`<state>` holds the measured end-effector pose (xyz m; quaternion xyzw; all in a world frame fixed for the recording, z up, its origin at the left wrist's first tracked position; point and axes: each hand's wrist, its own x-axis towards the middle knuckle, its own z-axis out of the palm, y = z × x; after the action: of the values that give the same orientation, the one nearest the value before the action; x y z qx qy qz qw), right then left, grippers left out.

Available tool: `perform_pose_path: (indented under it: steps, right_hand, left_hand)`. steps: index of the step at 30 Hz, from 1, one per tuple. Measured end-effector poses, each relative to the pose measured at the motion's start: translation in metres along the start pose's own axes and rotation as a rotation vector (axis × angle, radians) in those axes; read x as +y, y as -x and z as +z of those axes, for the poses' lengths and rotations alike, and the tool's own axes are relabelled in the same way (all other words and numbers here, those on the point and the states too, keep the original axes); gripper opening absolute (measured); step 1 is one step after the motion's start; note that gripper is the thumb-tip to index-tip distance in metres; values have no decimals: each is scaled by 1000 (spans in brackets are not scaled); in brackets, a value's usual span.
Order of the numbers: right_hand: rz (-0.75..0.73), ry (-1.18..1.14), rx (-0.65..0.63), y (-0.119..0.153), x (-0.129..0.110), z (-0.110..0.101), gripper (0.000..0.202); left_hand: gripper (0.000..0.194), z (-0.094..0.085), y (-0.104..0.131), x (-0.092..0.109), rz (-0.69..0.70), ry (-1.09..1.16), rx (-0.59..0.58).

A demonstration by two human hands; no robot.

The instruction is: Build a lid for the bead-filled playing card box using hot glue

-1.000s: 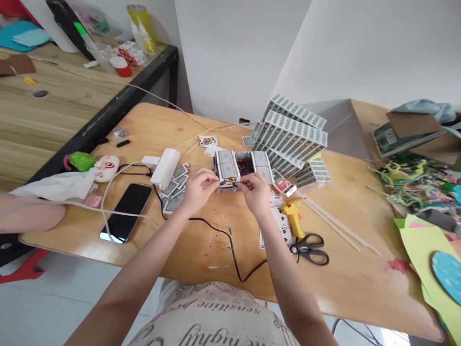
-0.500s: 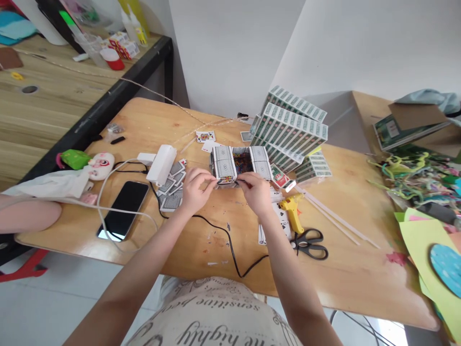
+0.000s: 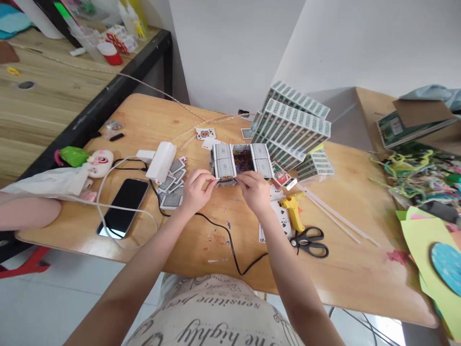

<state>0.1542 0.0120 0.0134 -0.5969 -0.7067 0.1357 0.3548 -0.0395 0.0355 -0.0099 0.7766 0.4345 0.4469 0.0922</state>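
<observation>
A box made of playing cards stands on the table in front of me, with grey patterned card backs on its left and right top parts and a dark, multicoloured inside between them. My left hand pinches the near left edge of this box between thumb and fingertips. At the near edge, close to the middle, my right hand is also closed in a pinch. The fingertips hide part of the front side. Loose cards lie left of my left hand, and more cards lie under my right forearm.
Stacked green card boxes stand behind on the right. A yellow glue gun and black scissors lie right of my right arm. On the left are a phone, a white power adapter and cables. A person's arm rests at the left edge.
The face-printed strip at the box's front left edge shows less now. My right fingertips have shifted slightly left at that edge. The whole view has tilted a little.
</observation>
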Motion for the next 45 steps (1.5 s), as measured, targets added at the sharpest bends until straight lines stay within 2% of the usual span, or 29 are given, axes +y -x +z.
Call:
perform_pose_path:
  steps: [4, 9, 12, 15, 19, 22, 25, 29, 33, 38, 45]
  right_hand:
    - [74, -128, -1, -5, -8, -8, 18]
    - [270, -118, 46, -9, -18, -10, 17]
    - [335, -122, 56, -11, -21, -7, 15]
    - [341, -90, 24, -14, -21, -7, 16]
    - [379, -79, -1, -18, -17, -7, 17]
    - [412, -103, -21, -19, -16, -6, 18]
    - [432, -101, -31, -19, -17, -6, 18]
    - [433, -85, -23, -19, -20, -5, 17]
    - [367, -95, 27, -15, -18, -1, 12]
    - [56, -15, -1, -8, -9, 4, 20]
    - [-308, 300, -42, -2, -2, 4, 24]
  left_hand:
    - [9, 1, 0, 0, 6, 5, -13]
    - [9, -1, -1, 3, -5, 14, -35]
    - [8, -2, -1, 4, -33, 71, -27]
    - [10, 2, 1, 2, -167, 206, 10]
    - [23, 13, 2, 1, -491, 426, 34]
    - [28, 19, -1, 4, -651, 501, 41]
    - [29, 22, -1, 8, -725, 564, 66]
    - [29, 25, 4, 6, -712, 596, 75]
    - [34, 24, 6, 2, -577, 513, 74]
    - [43, 21, 6, 4, -320, 334, -49]
    - [52, 31, 19, 19, -401, 314, -141]
